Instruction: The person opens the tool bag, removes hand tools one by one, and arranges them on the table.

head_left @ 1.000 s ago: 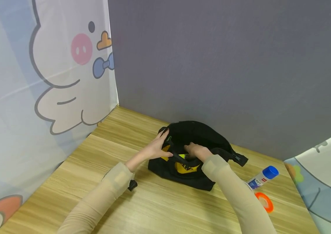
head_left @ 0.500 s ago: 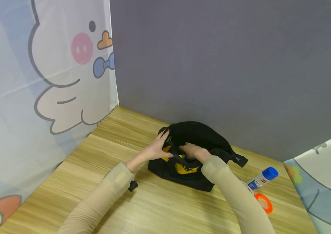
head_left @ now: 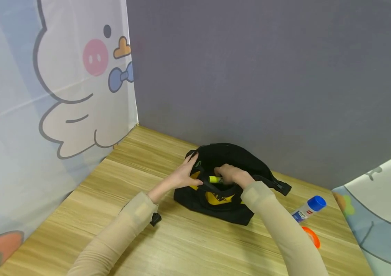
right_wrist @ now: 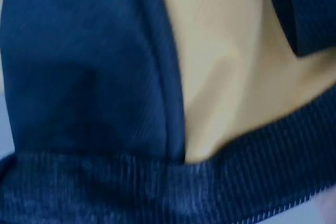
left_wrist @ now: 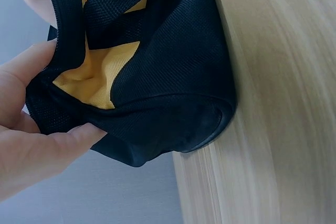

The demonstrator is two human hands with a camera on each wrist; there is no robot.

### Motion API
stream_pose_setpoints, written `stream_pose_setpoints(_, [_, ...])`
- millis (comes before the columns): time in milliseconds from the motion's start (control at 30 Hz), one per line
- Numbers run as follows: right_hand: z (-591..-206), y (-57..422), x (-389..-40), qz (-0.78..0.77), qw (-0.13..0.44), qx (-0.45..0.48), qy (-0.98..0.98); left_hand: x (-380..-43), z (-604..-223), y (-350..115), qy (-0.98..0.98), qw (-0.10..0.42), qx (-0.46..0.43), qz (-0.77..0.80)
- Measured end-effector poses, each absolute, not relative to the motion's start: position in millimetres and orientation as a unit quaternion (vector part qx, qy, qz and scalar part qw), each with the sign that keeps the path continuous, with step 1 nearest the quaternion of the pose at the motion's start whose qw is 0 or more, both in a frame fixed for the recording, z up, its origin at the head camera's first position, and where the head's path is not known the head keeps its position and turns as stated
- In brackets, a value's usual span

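A black and yellow zip bag lies with its mouth gaping in the head view. My left hand holds its left end; in the left wrist view the thumb and fingers grip the zipped edge of the bag. My right hand reaches into the mouth, fingers down. A short yellow-green cylinder with dark markings sticks out leftward from beneath those fingers, which appear to grip it; its other end is hidden. Close fabric of the bag fills the right wrist view.
Right of the bag, a glue stick with a blue cap stands on the wooden table. An orange ring lies partly behind the right sleeve. Beside the left sleeve is a small black object. A grey panel rises behind.
My right hand went slightly left inside the bag, then back right. The yellow-green cylinder shows more fully now and sits a little higher. My left hand keeps its hold.
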State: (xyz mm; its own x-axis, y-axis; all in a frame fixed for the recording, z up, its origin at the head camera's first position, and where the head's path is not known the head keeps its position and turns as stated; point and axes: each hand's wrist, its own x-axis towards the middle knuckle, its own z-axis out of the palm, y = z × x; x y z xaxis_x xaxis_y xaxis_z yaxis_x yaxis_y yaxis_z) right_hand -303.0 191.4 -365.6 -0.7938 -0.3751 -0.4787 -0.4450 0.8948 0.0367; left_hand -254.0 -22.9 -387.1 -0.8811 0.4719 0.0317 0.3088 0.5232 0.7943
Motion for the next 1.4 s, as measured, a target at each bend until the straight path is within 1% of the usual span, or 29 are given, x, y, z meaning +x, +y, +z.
stream_pose_setpoints(133, [-355, 194, -302, 0.069, 0.234, -0.223, 0.944, -255, -386, -24, 0.868, 0.097, 0.225, 0.433])
stream_pose_setpoints(300, [-336, 198, -300, 0.062, 0.210, -0.252, 0.943, -256, -386, -24, 0.863, 0.105, 0.225, 0.439])
stream_pose_setpoints(400, [-325, 200, -298, 0.048, 0.198, -0.269, 0.941, -256, -386, -24, 0.865, 0.097, 0.230, 0.435])
stream_pose_setpoints(633, [-310, 210, -295, -0.026, 0.190, -0.296, 0.936, -257, -386, -21, 0.868, 0.093, 0.233, 0.429])
stream_pose_setpoints(800, [-301, 219, -292, -0.101, 0.177, -0.310, 0.929, -258, -387, -19, 0.872, 0.096, 0.231, 0.422])
stream_pose_setpoints(967, [-292, 227, -287, -0.136, 0.157, -0.327, 0.922, -258, -386, -18, 0.873, 0.096, 0.225, 0.423])
stream_pose_setpoints(1400, [-276, 239, -271, -0.209, 0.105, -0.308, 0.922, -256, -387, -20, 0.868, 0.097, 0.224, 0.433])
